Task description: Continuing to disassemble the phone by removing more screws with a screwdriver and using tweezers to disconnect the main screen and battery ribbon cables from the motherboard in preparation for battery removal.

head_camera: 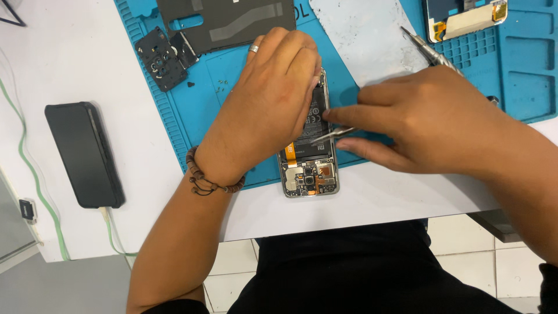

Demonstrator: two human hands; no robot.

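An opened smartphone lies on the blue work mat, its black battery and circuit board exposed. My left hand, with a ring and a beaded bracelet, presses down on the phone's upper part and covers it. My right hand pinches metal tweezers whose tips touch the battery near its lower edge.
A black phone back cover and a small camera-frame part lie at the mat's top left. A grey sheet, a screwdriver and another phone part sit top right. A black device on a cable rests at left.
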